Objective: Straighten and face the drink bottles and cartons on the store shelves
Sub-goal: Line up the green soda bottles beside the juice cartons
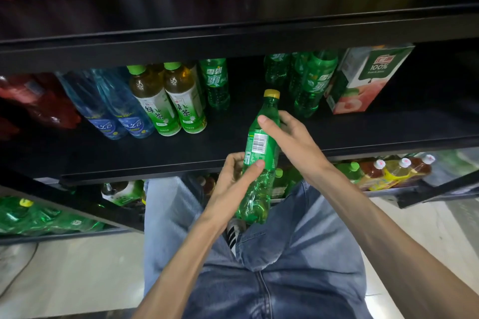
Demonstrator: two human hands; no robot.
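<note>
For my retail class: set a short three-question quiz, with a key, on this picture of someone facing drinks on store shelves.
1. True or false: the green soda bottle in hand shows its barcode to the camera.
2. Which hand grips the bottle's upper part, near the yellow cap? A) left B) right
3. Fill in: on the middle shelf, the two green tea bottles stand directly right of the ____ bottles.

Key
1. True.
2. B: the right hand grips the upper part, the left hand grips lower down.
3. Blue water bottles.
</note>
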